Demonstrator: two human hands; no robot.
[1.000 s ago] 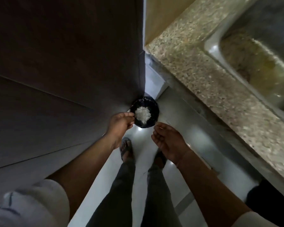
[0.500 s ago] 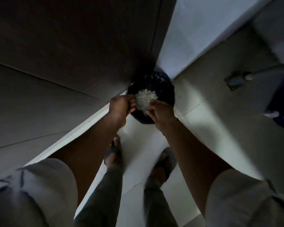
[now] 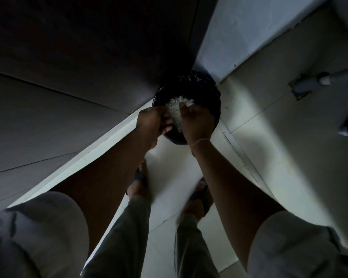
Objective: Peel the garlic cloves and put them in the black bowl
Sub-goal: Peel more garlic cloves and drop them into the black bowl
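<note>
You're standing on the tiled floor (image 3: 269,157), sandals (image 3: 139,177) close together, both arms reaching down and forward. Your left hand (image 3: 152,125) has its grip clamped on the near rim of the black bowl (image 3: 174,137), fingers curled and thumb on the edge, probably to hold it steady and tipped away from you. Your right hand (image 3: 197,123) sits on top of the pale flaky heap (image 3: 176,109) in the bowl with its fingers bent into it. I cannot tell whether that grip pinches the flakes or only rakes them.

The heap looks like garlic skins rather than cloves, so my guess is you're clearing waste. No clove shows; it's too dim.

The bowl sits in the corner over a dark round thing (image 3: 201,81), maybe a lined bin, and their edges merge. Beyond are a dark panel (image 3: 68,57) on the left and a pale wall (image 3: 239,27) on the right.
</note>
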